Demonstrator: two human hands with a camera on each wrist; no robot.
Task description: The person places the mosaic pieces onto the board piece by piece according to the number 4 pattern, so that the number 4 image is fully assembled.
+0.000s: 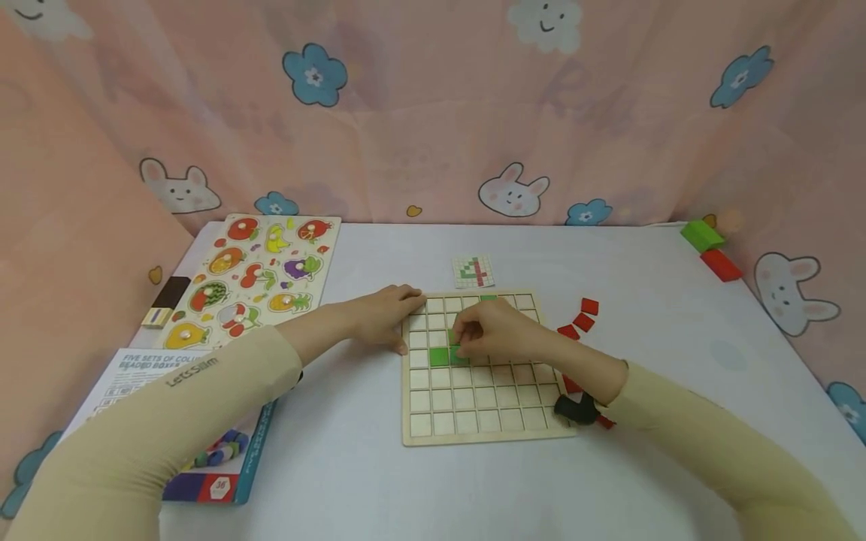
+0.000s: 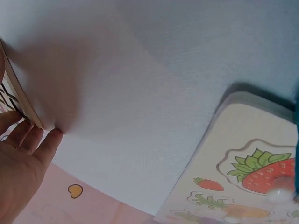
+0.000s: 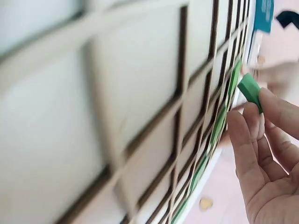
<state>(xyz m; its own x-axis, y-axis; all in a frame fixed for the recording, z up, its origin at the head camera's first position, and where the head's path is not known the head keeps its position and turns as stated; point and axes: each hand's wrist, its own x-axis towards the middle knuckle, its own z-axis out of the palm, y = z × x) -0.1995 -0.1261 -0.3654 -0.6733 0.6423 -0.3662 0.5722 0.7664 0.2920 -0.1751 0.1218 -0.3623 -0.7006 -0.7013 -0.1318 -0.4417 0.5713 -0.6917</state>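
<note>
A wooden grid board (image 1: 463, 422) lies on the white table, with several green tiles (image 1: 439, 357) set in its squares. My right hand (image 1: 501, 330) is over the board's upper middle, near those tiles. Between its thumb and fingertips it pinches a small green square tile (image 3: 251, 89), tilted above the grid in the right wrist view. With fingers extended, my left hand (image 1: 382, 319) touches the board's left edge near the far corner; its fingertips also show in the left wrist view. Beyond the board lies a small card (image 1: 473, 272) printed with a green and red grid pattern.
Several red tiles (image 1: 589, 306) lie right of the board, some partly behind the right wrist. At left are a fruit puzzle board (image 1: 260, 255), a dark-ended block (image 1: 169, 293) and a bead box (image 1: 253, 458). Green (image 1: 702, 235) and red blocks (image 1: 721, 265) sit at the far right.
</note>
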